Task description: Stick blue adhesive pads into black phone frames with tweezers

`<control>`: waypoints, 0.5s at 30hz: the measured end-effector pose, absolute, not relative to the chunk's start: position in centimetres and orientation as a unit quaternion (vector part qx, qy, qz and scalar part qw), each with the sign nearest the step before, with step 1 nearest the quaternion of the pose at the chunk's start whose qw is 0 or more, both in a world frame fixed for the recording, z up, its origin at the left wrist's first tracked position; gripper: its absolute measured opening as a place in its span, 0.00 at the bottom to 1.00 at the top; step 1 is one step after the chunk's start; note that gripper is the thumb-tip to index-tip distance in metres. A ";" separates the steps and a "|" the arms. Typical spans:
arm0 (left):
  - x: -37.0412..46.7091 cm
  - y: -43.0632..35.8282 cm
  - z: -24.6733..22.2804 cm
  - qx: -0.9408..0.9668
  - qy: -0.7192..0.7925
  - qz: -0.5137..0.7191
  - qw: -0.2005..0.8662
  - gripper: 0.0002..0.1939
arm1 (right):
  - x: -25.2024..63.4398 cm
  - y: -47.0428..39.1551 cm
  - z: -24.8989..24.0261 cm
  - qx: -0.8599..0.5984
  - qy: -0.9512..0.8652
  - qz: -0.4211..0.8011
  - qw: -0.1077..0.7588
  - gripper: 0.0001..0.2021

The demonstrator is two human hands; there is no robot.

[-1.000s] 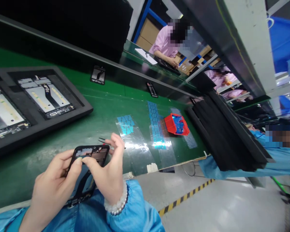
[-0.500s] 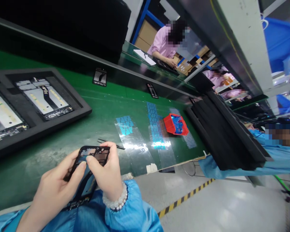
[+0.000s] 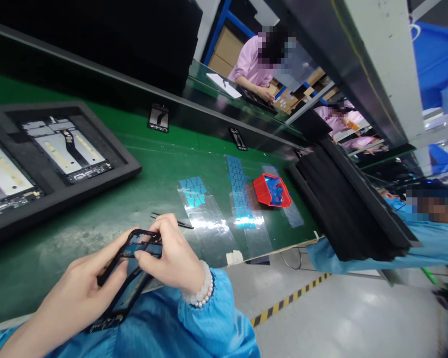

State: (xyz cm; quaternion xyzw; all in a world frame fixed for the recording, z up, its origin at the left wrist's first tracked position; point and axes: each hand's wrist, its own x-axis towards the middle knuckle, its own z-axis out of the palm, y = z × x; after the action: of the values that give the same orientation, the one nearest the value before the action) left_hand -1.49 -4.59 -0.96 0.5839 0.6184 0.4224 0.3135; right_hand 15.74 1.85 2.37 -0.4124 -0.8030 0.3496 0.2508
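Apparently for steadiness, left hand [image 3: 78,293] and right hand [image 3: 175,258] both grasp the phone assembly [image 3: 134,288], tweezers [image 3: 184,225] lying at its one o'clock.

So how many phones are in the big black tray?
2 visible: one phone at the tray's right, another phone cut off by the picture's left edge. More may be hidden.

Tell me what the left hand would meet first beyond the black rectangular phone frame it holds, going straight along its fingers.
Likely the right hand, whose fingers touch the far end of the phone frame; the slim black tweezers lie just past it on the green table, though depth is unclear.
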 end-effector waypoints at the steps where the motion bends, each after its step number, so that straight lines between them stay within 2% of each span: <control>1: -1.6 -4.6 -0.9 0.579 0.618 0.416 0.332 0.27 | 15.7 1.8 2.3 -0.408 -0.805 0.343 0.259 0.11; 4: -1.7 -4.0 -0.7 0.507 0.645 0.410 0.398 0.32 | 15.1 1.2 2.1 -0.421 -0.792 0.295 0.330 0.13; 7: -1.5 -3.3 -0.3 0.396 0.669 0.440 0.450 0.41 | 14.3 0.3 2.2 -0.453 -0.781 0.177 0.392 0.11; 10: -1.2 -3.0 0.1 0.368 0.665 0.455 0.464 0.42 | 13.6 -0.4 2.2 -0.417 -0.813 0.075 0.399 0.06; 15: -0.8 -3.5 0.1 0.438 0.679 0.406 0.426 0.39 | 13.2 -0.4 2.1 -0.385 -0.849 0.031 0.361 0.08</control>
State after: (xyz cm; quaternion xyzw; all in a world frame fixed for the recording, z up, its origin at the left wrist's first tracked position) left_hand -0.85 -3.52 0.06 0.4383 0.6795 0.4058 0.4260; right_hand 13.21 -0.39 2.09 -0.3845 -0.8489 0.0313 0.3613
